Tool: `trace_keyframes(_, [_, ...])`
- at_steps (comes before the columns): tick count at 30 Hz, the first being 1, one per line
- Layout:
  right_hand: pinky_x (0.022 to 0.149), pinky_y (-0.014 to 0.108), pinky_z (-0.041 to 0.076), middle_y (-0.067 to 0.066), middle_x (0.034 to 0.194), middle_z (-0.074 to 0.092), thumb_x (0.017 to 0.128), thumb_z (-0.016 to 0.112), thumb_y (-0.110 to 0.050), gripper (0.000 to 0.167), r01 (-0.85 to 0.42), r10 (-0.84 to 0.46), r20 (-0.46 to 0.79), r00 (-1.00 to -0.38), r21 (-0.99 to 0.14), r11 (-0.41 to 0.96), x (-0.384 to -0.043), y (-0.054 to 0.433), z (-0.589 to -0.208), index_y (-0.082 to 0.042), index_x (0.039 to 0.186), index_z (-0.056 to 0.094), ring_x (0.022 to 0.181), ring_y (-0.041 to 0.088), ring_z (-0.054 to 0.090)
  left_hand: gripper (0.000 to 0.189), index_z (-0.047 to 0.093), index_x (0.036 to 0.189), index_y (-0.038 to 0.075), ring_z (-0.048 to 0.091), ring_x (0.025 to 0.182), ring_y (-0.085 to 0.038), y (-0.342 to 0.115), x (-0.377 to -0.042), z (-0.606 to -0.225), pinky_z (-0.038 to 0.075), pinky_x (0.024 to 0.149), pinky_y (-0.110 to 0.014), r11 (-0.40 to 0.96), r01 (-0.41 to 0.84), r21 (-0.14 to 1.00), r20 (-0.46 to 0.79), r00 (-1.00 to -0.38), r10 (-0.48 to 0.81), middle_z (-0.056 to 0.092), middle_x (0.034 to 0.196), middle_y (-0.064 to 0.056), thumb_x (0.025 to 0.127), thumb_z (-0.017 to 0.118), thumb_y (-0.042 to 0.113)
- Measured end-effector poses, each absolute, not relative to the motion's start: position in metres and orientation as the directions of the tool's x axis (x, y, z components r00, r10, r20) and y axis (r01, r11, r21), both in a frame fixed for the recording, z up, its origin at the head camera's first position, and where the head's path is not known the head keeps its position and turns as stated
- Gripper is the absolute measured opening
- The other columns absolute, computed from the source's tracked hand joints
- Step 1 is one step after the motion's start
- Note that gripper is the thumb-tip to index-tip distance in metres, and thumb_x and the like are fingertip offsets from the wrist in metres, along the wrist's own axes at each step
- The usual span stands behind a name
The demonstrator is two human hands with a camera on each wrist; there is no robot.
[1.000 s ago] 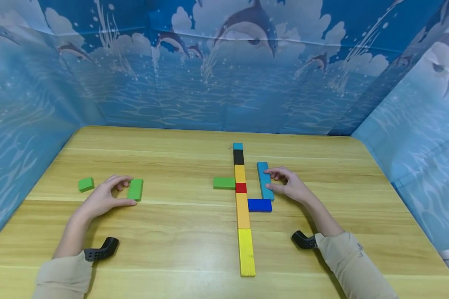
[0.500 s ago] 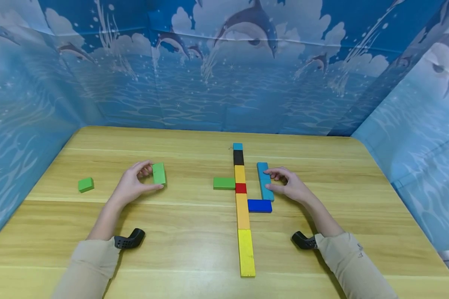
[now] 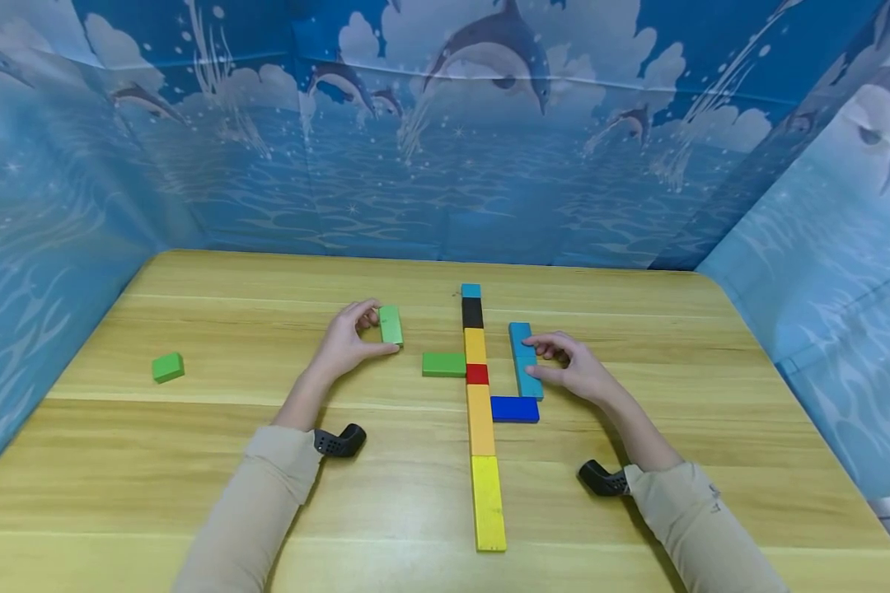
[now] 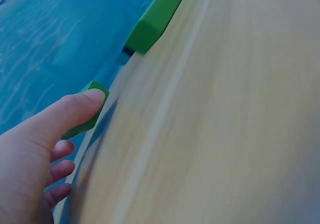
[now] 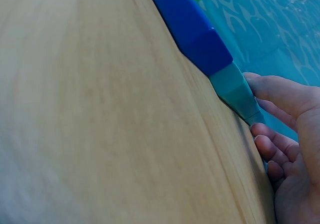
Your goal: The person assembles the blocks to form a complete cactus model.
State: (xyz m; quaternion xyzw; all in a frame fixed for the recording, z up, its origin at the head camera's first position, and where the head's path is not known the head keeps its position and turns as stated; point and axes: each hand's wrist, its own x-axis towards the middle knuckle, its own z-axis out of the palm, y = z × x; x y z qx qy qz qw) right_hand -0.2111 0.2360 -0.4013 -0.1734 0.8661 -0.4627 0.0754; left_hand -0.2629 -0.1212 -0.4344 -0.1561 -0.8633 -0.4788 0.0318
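My left hand point(image 3: 344, 344) pinches a green block point(image 3: 391, 326) between thumb and fingers, left of the row of blocks. In the left wrist view, its thumb point(image 4: 82, 107) lies across that block. My right hand point(image 3: 574, 365) touches two light blue blocks point(image 3: 521, 333) set end to end, with fingertips and thumb at their right side. The right wrist view has the relaxed fingers beside the light blue block point(image 5: 235, 92). A dark blue block point(image 3: 515, 409) lies at their near end, against the row. Another green block point(image 3: 443, 365) joins the row from the left.
A straight row of blocks runs away from me: yellow point(image 3: 489, 504), orange point(image 3: 480, 420), red point(image 3: 477, 374), amber point(image 3: 475, 346), black point(image 3: 472, 313) and small light blue point(image 3: 470, 291). A small green block point(image 3: 167, 367) lies far left. A dolphin-print curtain point(image 3: 445, 189) surrounds the wooden table point(image 3: 156, 461).
My left hand has carried the green block from the left of the table rightward and away from me, towards the row. The right hand has stayed at the light blue blocks.
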Motion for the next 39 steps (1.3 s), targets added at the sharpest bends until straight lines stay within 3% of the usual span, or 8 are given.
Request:
trace_keyframes(11, [0.072, 0.029, 0.036, 0.021, 0.100, 0.050, 0.084, 0.065, -0.008, 0.040, -0.216, -0.367, 0.018, -0.930, -0.834, 0.507, -0.211, 0.237, -0.401, 0.004, 0.121, 0.054, 0.090, 0.032, 0.042, 0.064, 0.054, 0.119, 0.004, 0.045, 0.088, -0.022, -0.094, -0.274, -0.439, 0.040, 0.081, -0.035, 0.558, 0.342, 0.756, 0.220, -0.936, 0.275, 0.053, 0.095, -0.007, 0.066, 0.083, 0.026])
trace_keyframes(19, [0.073, 0.029, 0.035, 0.021, 0.101, 0.050, 0.084, 0.065, -0.008, 0.040, -0.222, -0.367, 0.023, -0.930, -0.831, 0.510, -0.211, 0.236, -0.401, 0.004, 0.121, 0.054, 0.090, 0.031, 0.042, 0.070, 0.054, 0.125, 0.007, 0.045, 0.094, -0.023, -0.084, -0.275, -0.438, 0.030, 0.093, -0.045, 0.617, 0.347, 0.706, 0.192, -0.933, 0.305, 0.054, 0.098, -0.005, 0.067, 0.080, 0.037])
trace_keyframes(25, [0.073, 0.029, 0.036, 0.020, 0.100, 0.050, 0.084, 0.065, -0.008, 0.040, -0.224, -0.366, 0.026, -0.930, -0.830, 0.511, -0.211, 0.236, -0.401, 0.004, 0.120, 0.054, 0.090, 0.032, 0.042, 0.068, 0.055, 0.123, 0.009, 0.045, 0.098, -0.025, -0.083, -0.274, -0.436, 0.028, 0.093, -0.047, 0.647, 0.350, 0.677, 0.174, -0.931, 0.321, 0.053, 0.102, -0.006, 0.068, 0.078, 0.041])
trace_keyframes(33, [0.073, 0.029, 0.036, 0.021, 0.100, 0.050, 0.083, 0.065, -0.008, 0.040, -0.227, -0.365, 0.029, -0.931, -0.828, 0.513, -0.210, 0.235, -0.400, 0.004, 0.120, 0.054, 0.090, 0.031, 0.042, 0.048, 0.054, 0.125, 0.006, 0.046, 0.099, -0.027, -0.084, -0.272, -0.434, 0.027, 0.094, -0.047, 0.619, 0.374, 0.691, 0.193, -0.920, 0.341, 0.055, 0.106, -0.009, 0.085, 0.064, 0.031])
trace_keyframes(39, [0.073, 0.029, 0.036, 0.020, 0.101, 0.051, 0.084, 0.065, -0.008, 0.040, -0.229, -0.364, 0.031, -0.931, -0.826, 0.515, -0.210, 0.236, -0.400, 0.004, 0.120, 0.054, 0.090, 0.031, 0.042, 0.048, 0.055, 0.125, 0.007, 0.046, 0.099, -0.026, -0.086, -0.271, -0.435, 0.028, 0.093, -0.046, 0.613, 0.396, 0.684, 0.199, -0.909, 0.365, 0.055, 0.108, -0.009, 0.085, 0.064, 0.032])
